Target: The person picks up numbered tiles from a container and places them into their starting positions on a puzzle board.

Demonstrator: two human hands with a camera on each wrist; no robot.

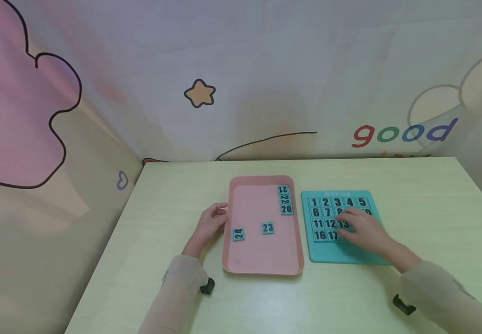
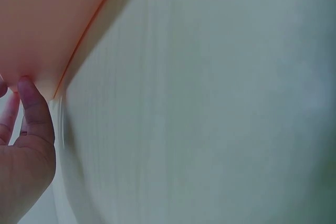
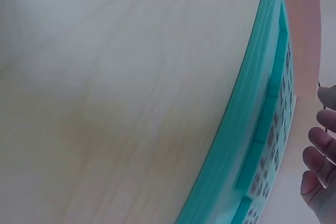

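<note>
Teal board on the surface has most numbers in. I see my right hand lies flat on it, grip released. Five number tiles wait in the pink tray; my left hand touches its edge, fingers loose.

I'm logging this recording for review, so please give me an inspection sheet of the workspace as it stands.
Surface: pale wood-grain table, flat.
Job's things: teal plastic number-puzzle board with tiles seated in rows; pink plastic rectangular tray beside it, holding loose teal number tiles 21, 22, 20 stacked at its far right corner, 23 and 24 apart.
Clutter: nothing seen.
Hands: left hand touches the tray's left rim; right hand rests on the board's tiles, fingers spread.
Cables: nothing seen; a dark wrist-worn device on each sleeve.
Surroundings: cartoon-printed cloth backdrop with a star and "good".
</note>
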